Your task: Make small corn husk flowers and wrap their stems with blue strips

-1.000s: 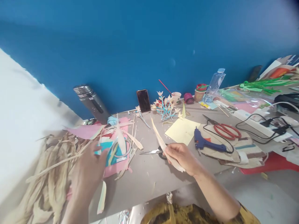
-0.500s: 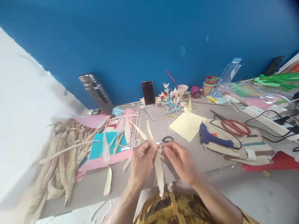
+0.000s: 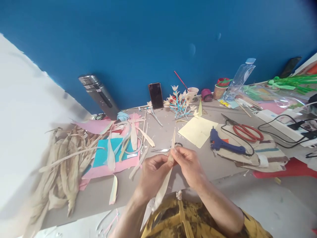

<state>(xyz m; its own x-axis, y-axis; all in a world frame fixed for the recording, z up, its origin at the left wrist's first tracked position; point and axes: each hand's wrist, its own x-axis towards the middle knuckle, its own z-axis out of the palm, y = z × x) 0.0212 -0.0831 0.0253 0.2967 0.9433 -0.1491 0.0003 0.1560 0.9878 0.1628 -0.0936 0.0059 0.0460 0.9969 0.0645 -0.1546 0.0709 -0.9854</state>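
Observation:
A long pale husk strip [image 3: 163,189] runs between my hands, its pointed tip standing up above the fingers and its wider end hanging toward my lap. My left hand [image 3: 154,175] pinches it near the middle between thumb and fingers. Just beside that, my right hand [image 3: 189,167] has its thumb and fingers closed on the same strip. Small scissors [image 3: 160,150] lie on the table right behind the hands, one handle partly covered by the strip. Farther back stands a bunch of small husk flowers on blue stems [image 3: 182,105].
Dried husks [image 3: 65,165] are heaped at the left beside blue paper [image 3: 101,154]. A thermos [image 3: 99,96] and a phone [image 3: 156,96] lean on the wall. Yellow paper [image 3: 198,130], a blue glue gun [image 3: 226,145], red-handled scissors [image 3: 247,132] and a white power strip [image 3: 279,125] lie to the right.
The husk strip has turned, its upper tip swinging right and its lower end left. My right thumb has come onto the strip, with both hands now closer together. More of the small scissors shows.

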